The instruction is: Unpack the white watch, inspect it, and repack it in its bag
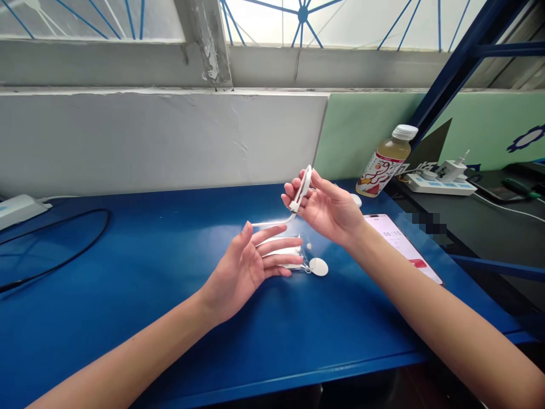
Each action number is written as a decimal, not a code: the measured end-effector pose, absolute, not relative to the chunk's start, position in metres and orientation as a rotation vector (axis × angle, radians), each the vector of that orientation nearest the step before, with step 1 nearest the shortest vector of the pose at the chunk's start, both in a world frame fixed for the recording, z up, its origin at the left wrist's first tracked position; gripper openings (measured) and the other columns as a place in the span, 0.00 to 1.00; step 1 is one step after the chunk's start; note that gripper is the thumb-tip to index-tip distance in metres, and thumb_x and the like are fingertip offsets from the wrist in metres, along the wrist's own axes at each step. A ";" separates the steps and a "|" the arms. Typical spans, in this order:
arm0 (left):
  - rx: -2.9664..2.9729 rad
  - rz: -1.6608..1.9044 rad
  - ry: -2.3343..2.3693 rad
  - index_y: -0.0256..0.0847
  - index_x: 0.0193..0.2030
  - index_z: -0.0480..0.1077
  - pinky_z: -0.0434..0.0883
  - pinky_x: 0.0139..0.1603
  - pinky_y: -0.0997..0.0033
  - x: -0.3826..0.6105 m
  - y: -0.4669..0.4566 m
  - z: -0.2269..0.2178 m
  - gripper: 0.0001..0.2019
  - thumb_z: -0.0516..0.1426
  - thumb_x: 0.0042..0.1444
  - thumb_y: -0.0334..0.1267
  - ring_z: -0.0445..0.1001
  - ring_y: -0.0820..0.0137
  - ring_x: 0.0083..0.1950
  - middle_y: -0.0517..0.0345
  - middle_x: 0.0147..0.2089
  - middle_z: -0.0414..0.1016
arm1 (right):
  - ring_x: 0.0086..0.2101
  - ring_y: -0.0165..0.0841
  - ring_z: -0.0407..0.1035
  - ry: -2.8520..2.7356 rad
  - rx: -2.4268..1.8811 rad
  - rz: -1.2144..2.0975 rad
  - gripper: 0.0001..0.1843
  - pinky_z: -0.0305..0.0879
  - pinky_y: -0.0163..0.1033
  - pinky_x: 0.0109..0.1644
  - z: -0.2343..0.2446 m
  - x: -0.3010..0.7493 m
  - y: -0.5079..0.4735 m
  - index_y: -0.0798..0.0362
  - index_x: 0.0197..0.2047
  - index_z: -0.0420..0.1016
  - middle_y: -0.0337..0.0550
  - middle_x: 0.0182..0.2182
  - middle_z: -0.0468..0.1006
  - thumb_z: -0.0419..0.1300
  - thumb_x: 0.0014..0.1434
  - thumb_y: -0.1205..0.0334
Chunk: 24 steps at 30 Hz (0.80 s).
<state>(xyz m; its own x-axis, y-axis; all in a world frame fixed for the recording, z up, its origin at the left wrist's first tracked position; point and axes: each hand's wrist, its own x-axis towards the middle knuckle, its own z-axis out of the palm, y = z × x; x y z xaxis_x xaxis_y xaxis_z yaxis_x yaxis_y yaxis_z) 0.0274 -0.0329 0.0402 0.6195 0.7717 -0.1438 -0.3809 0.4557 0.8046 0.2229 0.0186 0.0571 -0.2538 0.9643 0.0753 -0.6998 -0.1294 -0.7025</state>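
Note:
My right hand (327, 207) pinches a small white plastic piece (302, 190) with a ring-like upper part, held upright above the table. A thin pale strip (276, 221) runs from its lower end leftward to near my left thumb; whether the thumb touches it I cannot tell. My left hand (251, 264) is open, palm turned up, fingers spread toward the right. Behind those fingers lies a clear plastic bag (303, 250) with white parts, partly hidden. Right beside the bag, a white round disc (318, 267) lies flat on the blue table (170, 318).
A phone (400, 244) with a lit screen lies beyond my right forearm. Behind it stand a drink bottle (385, 162) and a white power strip (443, 183) with a charger. A black cable (68, 258) curves across the left side. A blue metal post (451, 68) rises at right.

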 end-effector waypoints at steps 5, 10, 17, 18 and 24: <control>0.897 0.784 0.577 0.35 0.58 0.70 0.68 0.56 0.56 0.028 -0.028 0.036 0.25 0.56 0.64 0.53 0.72 0.49 0.60 0.38 0.61 0.72 | 0.44 0.37 0.78 -1.108 -0.529 1.580 0.10 0.71 0.46 0.53 0.052 0.218 0.014 0.49 0.39 0.78 0.40 0.38 0.84 0.66 0.59 0.52; 1.019 0.771 0.581 0.36 0.61 0.68 0.69 0.58 0.55 0.029 -0.029 0.037 0.22 0.61 0.63 0.44 0.72 0.51 0.61 0.40 0.60 0.73 | 0.57 0.39 0.70 -1.439 -0.611 1.413 0.12 0.66 0.44 0.57 0.051 0.217 0.009 0.47 0.43 0.82 0.43 0.50 0.82 0.62 0.63 0.51; 1.109 0.708 0.664 0.34 0.47 0.74 0.75 0.49 0.60 0.037 -0.031 0.032 0.12 0.63 0.62 0.40 0.79 0.64 0.43 0.51 0.42 0.77 | 0.46 0.39 0.76 -1.578 -0.773 1.412 0.17 0.72 0.39 0.41 0.044 0.212 0.007 0.47 0.48 0.82 0.45 0.52 0.80 0.62 0.62 0.48; 1.102 0.705 0.658 0.34 0.46 0.74 0.75 0.48 0.61 0.038 -0.031 0.030 0.11 0.62 0.63 0.41 0.79 0.66 0.41 0.54 0.39 0.76 | 0.45 0.39 0.76 -1.549 -0.765 1.462 0.18 0.72 0.40 0.41 0.043 0.211 0.007 0.47 0.49 0.81 0.46 0.50 0.81 0.61 0.62 0.47; 1.070 0.648 0.599 0.31 0.48 0.71 0.76 0.43 0.65 0.040 -0.032 0.028 0.16 0.55 0.68 0.46 0.80 0.66 0.38 0.49 0.37 0.78 | 0.56 0.41 0.71 -1.209 -0.548 1.838 0.20 0.64 0.46 0.62 0.043 0.208 0.009 0.53 0.49 0.80 0.48 0.51 0.81 0.54 0.67 0.49</control>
